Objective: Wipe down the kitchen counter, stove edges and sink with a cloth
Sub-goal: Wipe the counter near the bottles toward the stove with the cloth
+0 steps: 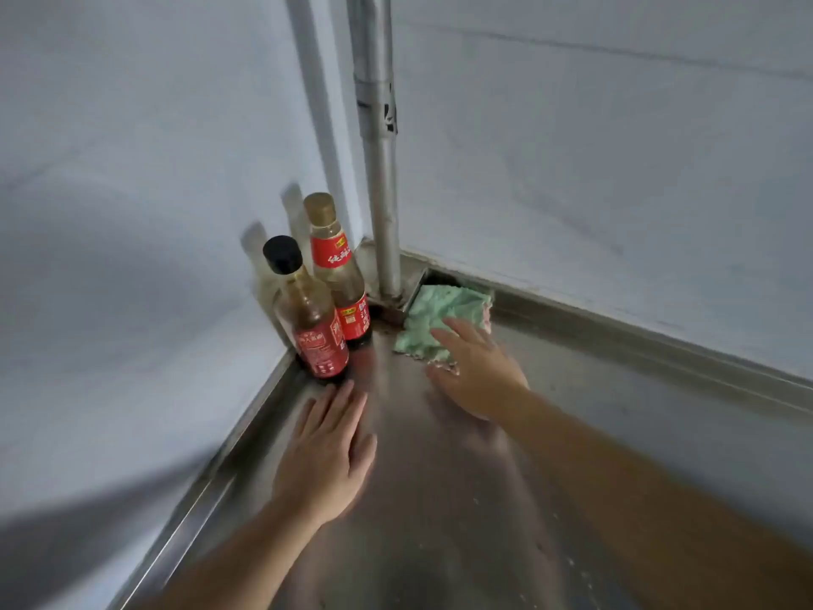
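We pressed our right hand [473,367] flat, fingers spread, on the green cloth [433,321] in the steel surface's [440,499] back corner, beside the pipe [385,213]. Our left hand [327,451] lay released and empty, just before two red-labelled bottles [323,310].

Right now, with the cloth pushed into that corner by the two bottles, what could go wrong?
The right hand wipes the green cloth beside the two bottles; a sideways sweep could topple them. The cloth sits at the dark gap by the pipe and might snag or slip in. The left hand rests near the bottles and could nudge them.
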